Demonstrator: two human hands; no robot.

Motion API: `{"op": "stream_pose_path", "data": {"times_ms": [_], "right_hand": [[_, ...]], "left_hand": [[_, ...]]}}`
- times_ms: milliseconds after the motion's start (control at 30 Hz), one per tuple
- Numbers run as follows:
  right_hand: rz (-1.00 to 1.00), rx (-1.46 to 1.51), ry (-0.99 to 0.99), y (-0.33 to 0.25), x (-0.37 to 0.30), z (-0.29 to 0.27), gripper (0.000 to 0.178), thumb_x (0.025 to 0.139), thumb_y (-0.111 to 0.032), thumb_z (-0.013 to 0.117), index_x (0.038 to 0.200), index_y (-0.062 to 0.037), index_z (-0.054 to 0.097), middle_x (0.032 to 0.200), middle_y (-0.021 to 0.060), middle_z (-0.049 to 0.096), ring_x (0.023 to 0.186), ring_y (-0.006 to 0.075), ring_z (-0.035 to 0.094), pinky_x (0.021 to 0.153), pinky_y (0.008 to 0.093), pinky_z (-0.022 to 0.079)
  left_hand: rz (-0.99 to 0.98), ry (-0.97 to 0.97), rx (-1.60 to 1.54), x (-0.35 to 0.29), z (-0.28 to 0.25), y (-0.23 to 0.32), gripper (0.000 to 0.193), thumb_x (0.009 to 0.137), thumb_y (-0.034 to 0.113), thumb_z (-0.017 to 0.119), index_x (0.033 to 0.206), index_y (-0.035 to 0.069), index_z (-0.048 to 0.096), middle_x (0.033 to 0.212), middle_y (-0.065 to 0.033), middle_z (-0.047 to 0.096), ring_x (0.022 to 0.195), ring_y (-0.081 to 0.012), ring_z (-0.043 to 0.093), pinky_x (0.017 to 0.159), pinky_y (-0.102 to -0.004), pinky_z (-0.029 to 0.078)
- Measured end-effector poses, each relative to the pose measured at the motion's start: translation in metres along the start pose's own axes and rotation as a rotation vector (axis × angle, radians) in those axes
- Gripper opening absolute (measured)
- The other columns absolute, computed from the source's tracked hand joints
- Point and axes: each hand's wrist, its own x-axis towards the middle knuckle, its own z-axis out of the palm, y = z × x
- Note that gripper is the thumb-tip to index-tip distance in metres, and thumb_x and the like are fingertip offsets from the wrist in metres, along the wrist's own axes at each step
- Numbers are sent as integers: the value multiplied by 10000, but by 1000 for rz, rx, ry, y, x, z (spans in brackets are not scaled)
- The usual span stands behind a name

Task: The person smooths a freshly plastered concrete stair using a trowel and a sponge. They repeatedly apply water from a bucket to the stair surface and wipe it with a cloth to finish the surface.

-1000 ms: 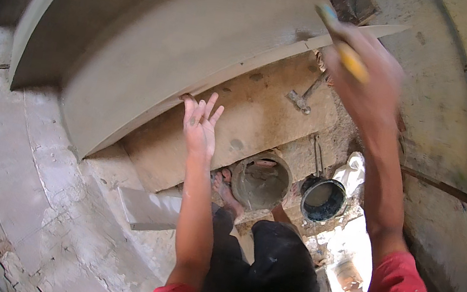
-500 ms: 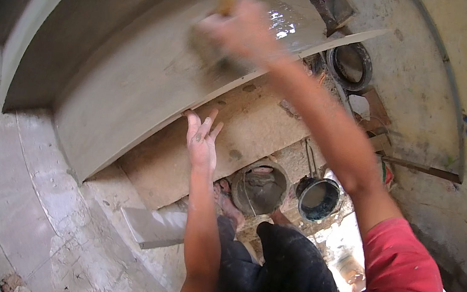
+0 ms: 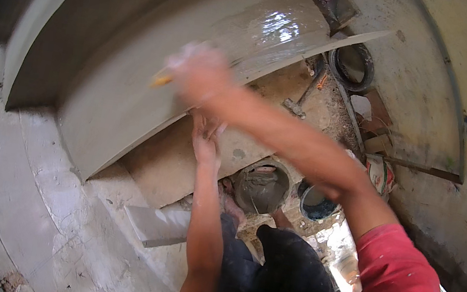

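My right hand (image 3: 196, 73) is blurred with motion and closed around a tool with a yellow handle (image 3: 161, 81). It is pressed against a curved grey cement surface (image 3: 131, 99). A wet, glossy patch of that surface (image 3: 277, 24) lies to the hand's right. My left hand (image 3: 205, 138) is held up just under the lower edge of the curved surface, fingers spread and holding nothing. My right forearm crosses over its fingertips and hides them.
Below stand a round bucket of grey mortar (image 3: 262, 187) and a blue pan (image 3: 317, 203). A hammer (image 3: 298, 104) lies on the dirty floor, with a black ring-shaped tub (image 3: 353, 67) behind it. A grey board (image 3: 157, 225) rests by my dark-trousered legs (image 3: 281, 270).
My right hand has swept from the upper right leftward and down across the curved surface, leaving a wet shiny streak. My left hand has stayed open in about the same place.
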Motion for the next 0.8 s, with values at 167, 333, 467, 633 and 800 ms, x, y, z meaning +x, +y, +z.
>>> {"op": "stream_pose_path", "data": {"times_ms": [167, 333, 467, 633, 800], "right_hand": [[400, 605, -94, -35, 23, -6, 317, 888, -293, 674, 964, 7, 741, 897, 214, 747, 874, 391, 725, 803, 481, 588], [781, 572, 37, 154, -26, -81, 410, 945, -414, 692, 1084, -46, 810, 836, 114, 769, 777, 223, 750, 709, 390, 599], [806, -50, 246, 236, -55, -140, 405, 936, -418, 707, 1078, -50, 800, 922, 121, 807, 839, 277, 790, 761, 435, 612], [358, -291, -61, 122, -22, -66, 258, 946, -362, 677, 1038, -154, 800, 954, 151, 776, 896, 353, 757, 757, 491, 608], [114, 167, 165, -29, 12, 11, 204, 872, -224, 731, 996, -62, 728, 818, 181, 731, 778, 379, 722, 720, 524, 585]], "left_hand": [[-12, -42, -87, 8, -11, -11, 672, 1149, 305, 466, 1709, 80, 169, 1707, -79, 277, 1440, -322, 521, 1170, -486, 426], [-60, -54, -65, -1, -17, 7, 763, 1095, 101, 470, 1711, 22, 28, 1802, -165, -5, 1506, -349, 468, 1170, -498, 442], [-110, -91, -29, -4, -21, 21, 817, 1084, 102, 497, 1689, -23, -38, 1795, -199, -27, 1515, -348, 459, 1166, -484, 445], [-116, -88, -36, -1, -17, 15, 821, 1069, 88, 508, 1696, -17, -12, 1799, -178, 2, 1535, -323, 428, 1188, -474, 410], [-124, -60, 18, 4, -14, 7, 829, 1037, 90, 531, 1709, 3, 55, 1763, -149, 217, 1531, -308, 422, 1204, -427, 401]]}}
